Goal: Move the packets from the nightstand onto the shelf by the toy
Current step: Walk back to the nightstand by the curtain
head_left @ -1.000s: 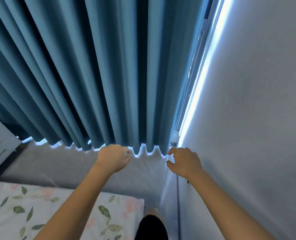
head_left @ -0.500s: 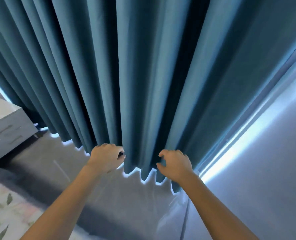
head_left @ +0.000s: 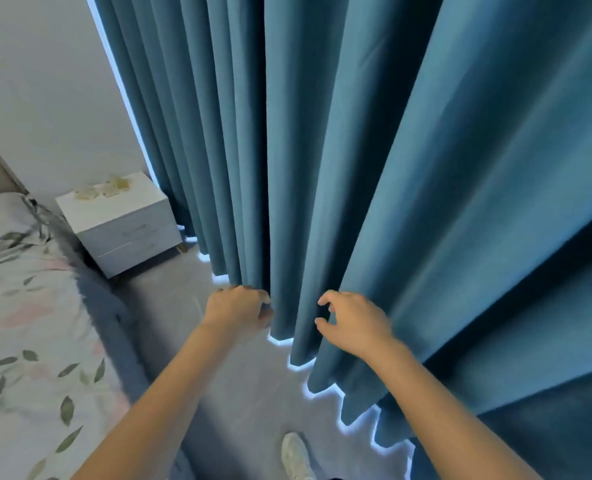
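Nightstand [head_left: 121,216] swung closer — both hands [head_left: 237,308] empty

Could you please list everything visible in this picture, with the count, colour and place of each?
packets: a few, exact count unclear, pale yellowish, on top of the nightstand
nightstand: one, white, two drawers, far left, between bed and curtain
curtain: one, teal blue, pleated, fills the centre and right
bed: one, white cover with leaf print, left edge
wall: pale grey, upper left
floor: grey, bottom centre
shoe: one, white, bottom centre on the floor
left hand: one, fingers curled, at a curtain fold
right hand: one, fingers loosely curled, holding nothing, beside the curtain
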Motion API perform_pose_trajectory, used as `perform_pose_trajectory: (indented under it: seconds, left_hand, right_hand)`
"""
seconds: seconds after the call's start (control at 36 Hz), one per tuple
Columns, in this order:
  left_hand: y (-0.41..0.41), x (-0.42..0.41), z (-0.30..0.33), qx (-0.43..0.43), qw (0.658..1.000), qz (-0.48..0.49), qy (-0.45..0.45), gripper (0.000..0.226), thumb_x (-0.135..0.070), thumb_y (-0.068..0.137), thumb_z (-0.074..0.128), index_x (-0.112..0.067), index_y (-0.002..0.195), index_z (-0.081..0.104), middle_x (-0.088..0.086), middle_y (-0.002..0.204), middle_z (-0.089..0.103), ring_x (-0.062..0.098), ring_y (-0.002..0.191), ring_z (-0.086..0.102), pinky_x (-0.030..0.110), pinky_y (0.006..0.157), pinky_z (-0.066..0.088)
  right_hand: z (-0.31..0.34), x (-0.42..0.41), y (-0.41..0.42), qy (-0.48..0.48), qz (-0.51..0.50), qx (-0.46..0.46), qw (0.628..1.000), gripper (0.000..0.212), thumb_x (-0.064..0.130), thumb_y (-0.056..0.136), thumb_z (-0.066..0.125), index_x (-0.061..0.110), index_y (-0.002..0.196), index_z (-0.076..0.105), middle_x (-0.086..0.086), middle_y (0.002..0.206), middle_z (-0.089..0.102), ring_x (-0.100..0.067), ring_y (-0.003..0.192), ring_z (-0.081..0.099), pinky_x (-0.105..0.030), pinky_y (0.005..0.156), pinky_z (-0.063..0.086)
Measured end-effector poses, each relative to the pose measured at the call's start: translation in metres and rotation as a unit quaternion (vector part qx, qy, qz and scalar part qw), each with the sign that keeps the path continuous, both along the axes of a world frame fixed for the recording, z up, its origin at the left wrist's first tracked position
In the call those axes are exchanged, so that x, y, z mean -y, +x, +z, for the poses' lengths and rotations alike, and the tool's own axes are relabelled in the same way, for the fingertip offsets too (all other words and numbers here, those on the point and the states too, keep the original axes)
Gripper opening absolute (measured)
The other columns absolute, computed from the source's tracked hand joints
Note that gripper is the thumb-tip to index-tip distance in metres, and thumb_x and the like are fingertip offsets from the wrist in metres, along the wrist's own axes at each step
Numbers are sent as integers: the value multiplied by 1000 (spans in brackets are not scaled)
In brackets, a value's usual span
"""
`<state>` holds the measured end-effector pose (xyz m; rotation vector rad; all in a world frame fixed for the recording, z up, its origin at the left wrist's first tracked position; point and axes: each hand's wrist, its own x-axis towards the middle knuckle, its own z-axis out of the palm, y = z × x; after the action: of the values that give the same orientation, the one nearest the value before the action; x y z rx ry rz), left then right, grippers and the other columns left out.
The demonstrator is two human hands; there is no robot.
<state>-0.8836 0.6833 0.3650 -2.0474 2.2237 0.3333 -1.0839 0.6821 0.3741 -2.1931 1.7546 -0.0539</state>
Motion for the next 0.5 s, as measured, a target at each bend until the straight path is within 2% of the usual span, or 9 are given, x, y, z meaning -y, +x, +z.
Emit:
perform_pose_trajectory:
  seconds: [0.11,0.36,0.44,0.5]
  left_hand:
    - [29,64,-1,16,998,43,-33,33,-41,96,37,-32,119,59,-4,115,63,22,110,56,30,85,41]
    - [159,147,15,33,980,192,-25,43,-49,98,34,-33,134,48,0,130,58,24,120,52,37,94,43]
    - [213,155,14,38,968,248,-10,40,-47,97,35,-31,130,53,2,128,59,27,118,53,38,92,44]
    - [251,161,9,29,956,291,3,35,-45,96,35,-31,118,58,3,121,62,27,112,55,37,89,44]
  right_hand:
    - [0,83,27,-28,44,-2,999,37,39,89,51,29,125,52,8,120,60,-18,116,51,-30,85,45]
    - [-2,241,160,-36,198,-51,978,34,37,90,49,28,123,52,5,116,61,-23,114,49,-33,89,41]
    - [-11,277,221,-31,254,-63,965,33,34,91,49,29,123,52,4,116,61,-23,113,50,-34,89,41]
    - [-19,300,266,-24,283,-60,957,35,34,90,48,30,125,52,4,116,62,-23,113,51,-34,89,42]
